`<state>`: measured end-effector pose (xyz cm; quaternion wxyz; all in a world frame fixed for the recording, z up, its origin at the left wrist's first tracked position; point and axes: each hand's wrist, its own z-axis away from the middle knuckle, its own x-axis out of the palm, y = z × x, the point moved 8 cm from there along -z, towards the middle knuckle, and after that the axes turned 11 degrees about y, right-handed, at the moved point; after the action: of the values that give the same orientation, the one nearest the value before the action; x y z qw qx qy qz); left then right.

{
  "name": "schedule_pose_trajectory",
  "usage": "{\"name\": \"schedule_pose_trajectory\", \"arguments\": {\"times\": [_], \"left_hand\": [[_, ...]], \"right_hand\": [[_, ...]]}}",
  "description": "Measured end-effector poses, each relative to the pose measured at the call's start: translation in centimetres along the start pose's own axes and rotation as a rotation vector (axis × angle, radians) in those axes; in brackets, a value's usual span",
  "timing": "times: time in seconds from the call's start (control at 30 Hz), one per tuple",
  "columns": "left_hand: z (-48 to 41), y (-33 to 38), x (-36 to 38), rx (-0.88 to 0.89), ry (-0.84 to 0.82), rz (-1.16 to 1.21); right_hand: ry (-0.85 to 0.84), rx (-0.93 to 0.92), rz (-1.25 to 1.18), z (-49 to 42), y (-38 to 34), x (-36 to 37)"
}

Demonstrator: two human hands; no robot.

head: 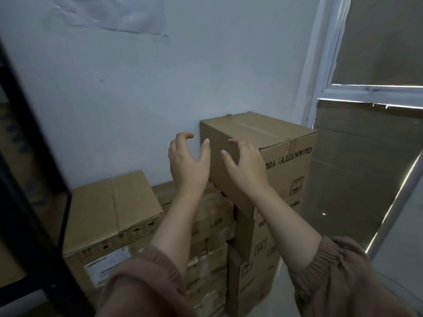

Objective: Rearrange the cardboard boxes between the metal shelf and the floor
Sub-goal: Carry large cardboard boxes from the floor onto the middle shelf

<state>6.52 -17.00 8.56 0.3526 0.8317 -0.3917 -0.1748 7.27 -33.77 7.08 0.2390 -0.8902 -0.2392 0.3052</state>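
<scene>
Reaching for top box, centre right of frame; left hand and right hand fingers spread, half-curled, gripping nothing. Next, judged: clasp both sides, lift clear

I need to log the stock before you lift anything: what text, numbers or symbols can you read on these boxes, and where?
"QUANTITY: 100": upside down on the top box front; the right hand may hide more.
"SB": middle box front, rest blurred.
Handling symbols: top box and left box fronts, too blurred to tell.
White label on left box: unreadable.
</scene>
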Motion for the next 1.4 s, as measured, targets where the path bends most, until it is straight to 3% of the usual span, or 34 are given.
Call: {"name": "schedule_pose_trajectory", "arguments": {"times": [0.57, 0.87, 1.13, 1.23, 1.3, 1.4], "left_hand": [[1.4, -5.7, 22.7, -0.295, -0.134, -0.034], [2.2, -7.4, 27.3, -0.558, -0.089, 0.143], [3.5, -6.0, 29.4, -0.652, -0.014, 0.36], [3.5, -6.0, 29.3, -0.664, 0.001, 0.359], [3.5, -5.7, 29.2, -0.659, 0.015, 0.367], [3.7, -5.6, 29.2, -0.649, 0.03, 0.374]], "right_hand": [[0.109, 0.101, 0.037, -14.5, 20.0, 0.6], [0.187, 0.14, -0.034, -19.6, 28.9, -0.4], [0.182, 0.135, -0.142, -21.3, 33.6, -1.9], [0.188, 0.24, -0.205, -22.1, 36.9, -2.6], [0.145, 0.395, -0.416, -22.6, 39.1, -2.6], [-0.054, 0.587, -0.654, -23.3, 41.4, -1.1]]}}
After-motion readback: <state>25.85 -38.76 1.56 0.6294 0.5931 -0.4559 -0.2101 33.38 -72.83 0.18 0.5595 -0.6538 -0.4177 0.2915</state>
